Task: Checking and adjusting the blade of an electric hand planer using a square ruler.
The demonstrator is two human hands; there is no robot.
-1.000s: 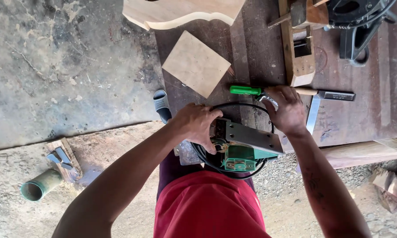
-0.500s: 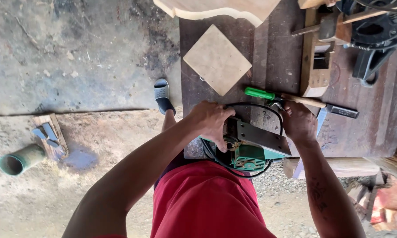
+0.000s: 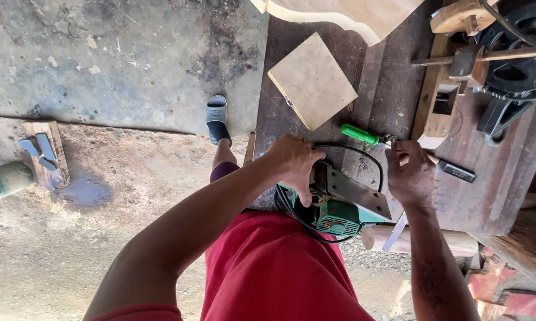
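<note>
My left hand (image 3: 295, 163) grips the top of a green electric power tool (image 3: 339, 205) with a metal base plate, resting at the near edge of a dark wooden workbench (image 3: 393, 95). Its black cord (image 3: 351, 151) loops around it. My right hand (image 3: 411, 172) is closed on the metal shaft end of a green-handled screwdriver (image 3: 360, 134), just right of the tool. A flat metal ruler or square (image 3: 455, 171) lies under and beyond my right hand.
A square pale board (image 3: 312, 80) lies on the bench beyond the tool. A curved pale wood piece (image 3: 345, 15) sits at the far edge. A wooden plane (image 3: 443, 101) and black machine (image 3: 518, 59) stand right. Left: concrete floor, my sandalled foot (image 3: 216, 119), a pipe (image 3: 3, 181).
The view has shifted, so the bench sits further right and up in frame. Both hands stay on the tool and screwdriver with little visible movement.
</note>
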